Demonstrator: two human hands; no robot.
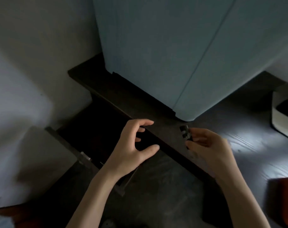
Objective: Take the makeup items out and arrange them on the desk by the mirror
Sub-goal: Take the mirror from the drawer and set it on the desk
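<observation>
My right hand (pixel 207 145) pinches a small dark makeup item (pixel 185 132), perhaps a short tube or clip, just above the dark wooden desk (pixel 248 145) near the foot of the tall mirror panel (pixel 164 55). My left hand (pixel 131 145) hovers with fingers spread and curved over the open dark drawer (pixel 97 129), at the desk's front edge, holding nothing. The drawer's inside is too dark to make out.
A white box with a dark top (pixel 284 112) sits on the desk at the far right. An orange-brown object (pixel 284 195) lies at the lower right edge. A grey wall (pixel 33 63) stands to the left of the desk.
</observation>
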